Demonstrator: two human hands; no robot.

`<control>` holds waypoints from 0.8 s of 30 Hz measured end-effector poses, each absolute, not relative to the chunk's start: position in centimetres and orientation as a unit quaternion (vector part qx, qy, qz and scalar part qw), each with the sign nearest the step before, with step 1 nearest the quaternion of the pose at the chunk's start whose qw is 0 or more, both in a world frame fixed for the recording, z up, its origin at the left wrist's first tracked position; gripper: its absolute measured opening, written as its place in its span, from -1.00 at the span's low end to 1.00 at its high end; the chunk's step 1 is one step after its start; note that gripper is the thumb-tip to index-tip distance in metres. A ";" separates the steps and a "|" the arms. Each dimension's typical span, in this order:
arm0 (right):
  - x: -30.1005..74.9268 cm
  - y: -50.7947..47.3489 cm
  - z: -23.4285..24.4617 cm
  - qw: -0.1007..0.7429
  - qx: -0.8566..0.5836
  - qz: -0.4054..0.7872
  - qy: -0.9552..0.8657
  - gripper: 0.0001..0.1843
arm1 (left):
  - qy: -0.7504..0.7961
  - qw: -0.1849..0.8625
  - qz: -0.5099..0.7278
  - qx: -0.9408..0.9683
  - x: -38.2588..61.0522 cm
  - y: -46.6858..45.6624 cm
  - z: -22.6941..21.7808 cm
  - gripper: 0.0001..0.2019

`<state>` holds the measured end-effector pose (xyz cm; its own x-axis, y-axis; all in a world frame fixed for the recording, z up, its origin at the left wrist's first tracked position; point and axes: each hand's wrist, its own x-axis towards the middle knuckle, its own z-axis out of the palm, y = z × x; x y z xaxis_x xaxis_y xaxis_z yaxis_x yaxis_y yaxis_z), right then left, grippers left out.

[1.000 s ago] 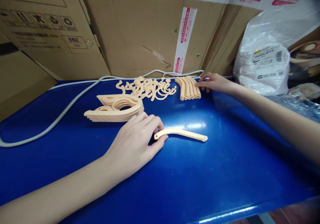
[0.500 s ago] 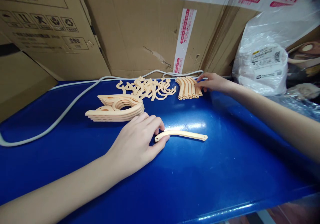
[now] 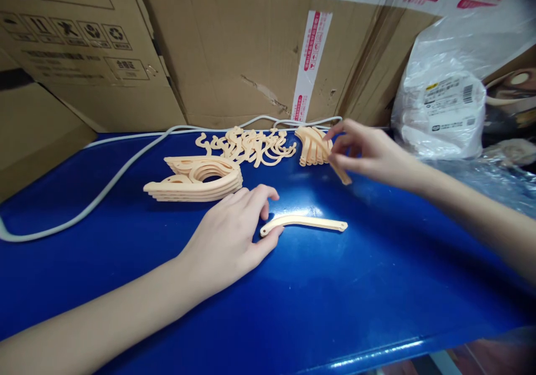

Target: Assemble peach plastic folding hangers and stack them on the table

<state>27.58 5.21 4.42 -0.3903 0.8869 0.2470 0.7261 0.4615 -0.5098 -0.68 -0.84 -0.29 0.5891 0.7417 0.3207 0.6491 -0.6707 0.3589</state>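
My left hand (image 3: 234, 230) rests on the blue tabletop with index finger and thumb apart. Its thumb touches the left end of a curved beige plastic hanger arm (image 3: 305, 221) lying flat, with a small hole at the end. My right hand (image 3: 360, 149) pinches another hanger arm (image 3: 341, 173) between thumb and fingers, tilted and slightly blurred. Just behind it, a row of several like hanger arms (image 3: 309, 146) lies side by side. Left of that row is a loose heap of beige hanger hooks (image 3: 255, 146). A stack of wider beige hanger pieces (image 3: 192, 181) sits beyond my left hand.
A white cable (image 3: 121, 177) loops over the left and back of the blue table (image 3: 377, 285). Cardboard boxes (image 3: 234, 46) wall off the back and left. A plastic-wrapped white package (image 3: 444, 113) and clear film stand at the right.
My right hand has drawn one hanger arm out of the row, toward me. My left index finger has lifted from the lying hanger arm; that piece has barely moved.
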 end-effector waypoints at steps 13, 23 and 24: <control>23.8 0.0 3.3 0.068 -0.313 0.071 -0.945 -0.93 | 0.401 0.054 0.209 0.890 -0.5 -0.9 -0.2 -0.86; 25.4 6.4 4.6 0.166 -0.528 -0.020 -0.833 -0.68 | 0.403 0.049 0.206 0.890 -0.4 -0.9 -0.2 -0.89; 25.4 7.6 4.5 0.178 -0.544 -0.045 -0.819 -0.65 | 0.403 0.053 0.206 0.890 -0.4 -1.0 -0.2 -0.89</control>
